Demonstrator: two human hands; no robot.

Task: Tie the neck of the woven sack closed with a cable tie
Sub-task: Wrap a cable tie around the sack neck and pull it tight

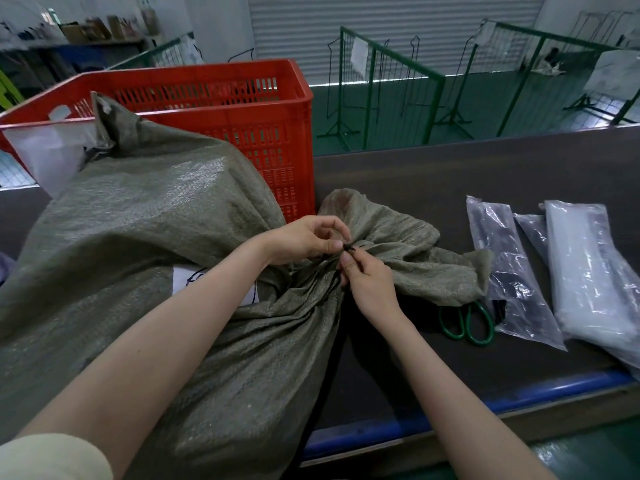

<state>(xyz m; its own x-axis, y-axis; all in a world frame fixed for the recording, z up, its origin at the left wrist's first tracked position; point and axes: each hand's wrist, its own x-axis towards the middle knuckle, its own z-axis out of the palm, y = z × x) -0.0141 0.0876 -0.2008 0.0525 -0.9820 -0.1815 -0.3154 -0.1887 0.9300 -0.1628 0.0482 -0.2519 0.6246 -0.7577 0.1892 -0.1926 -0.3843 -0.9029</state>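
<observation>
Both hands meet at the gathered neck of the woven sack, which lies on its side across the left half of the desk, its bulk toward the left edge and its loose mouth fanned out toward the middle. Left hand pinches the black cable tie near its head, thumb and forefinger clenched on it; right hand grasps the tie from below, likely holding the tail to feed or pull it through. Neck bunched tight so the loop can bite, judging by the pleats. Sack: grey-green woven plastic, coarse, shiny, crinkled, bulging. Tie: thin, stiff, mostly hidden by fingers. Red crate, slotted hard plastic, stands at the desk's far edge behind the sack. Green-handled scissors lie just beside the sack's mouth, probably for trimming the tail. Clear plastic packets sit toward the right edge.
</observation>
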